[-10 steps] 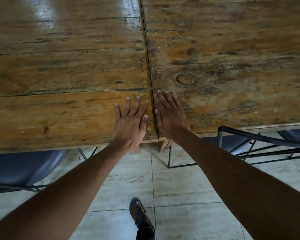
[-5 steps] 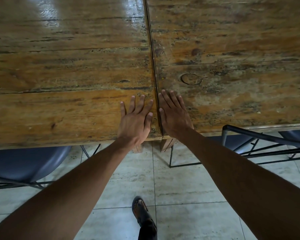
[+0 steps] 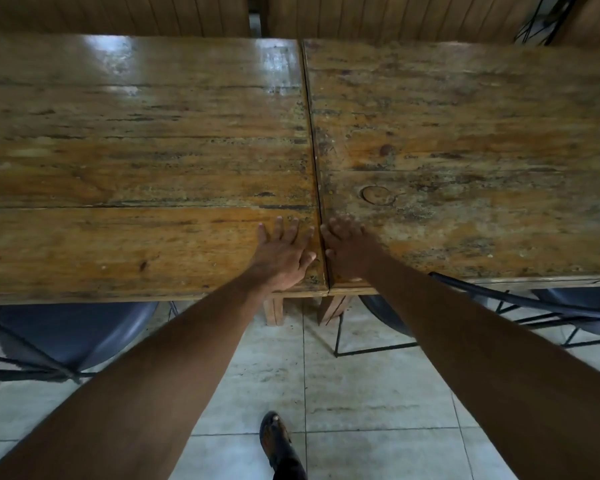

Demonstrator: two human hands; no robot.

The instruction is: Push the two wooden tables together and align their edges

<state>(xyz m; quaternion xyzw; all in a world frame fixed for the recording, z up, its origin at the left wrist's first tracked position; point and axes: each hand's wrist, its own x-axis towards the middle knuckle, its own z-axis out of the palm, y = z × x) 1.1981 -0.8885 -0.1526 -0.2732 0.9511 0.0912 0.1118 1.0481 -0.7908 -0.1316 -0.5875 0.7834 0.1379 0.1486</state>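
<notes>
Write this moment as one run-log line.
left hand: flat on left table | right hand: flat on right table | tables: touching, near edges nearly flush

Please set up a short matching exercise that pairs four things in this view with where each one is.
Things:
1. left hand
2. right hand
3. ring-shaped mark
4. shoe

Places:
A. on the tiled floor, near the bottom of the view
B. flat on the left table, beside the seam
C. on the right table, just beyond the fingertips
D. flat on the right table, beside the seam

Pairs: 1-B, 2-D, 3-C, 4-A
</notes>
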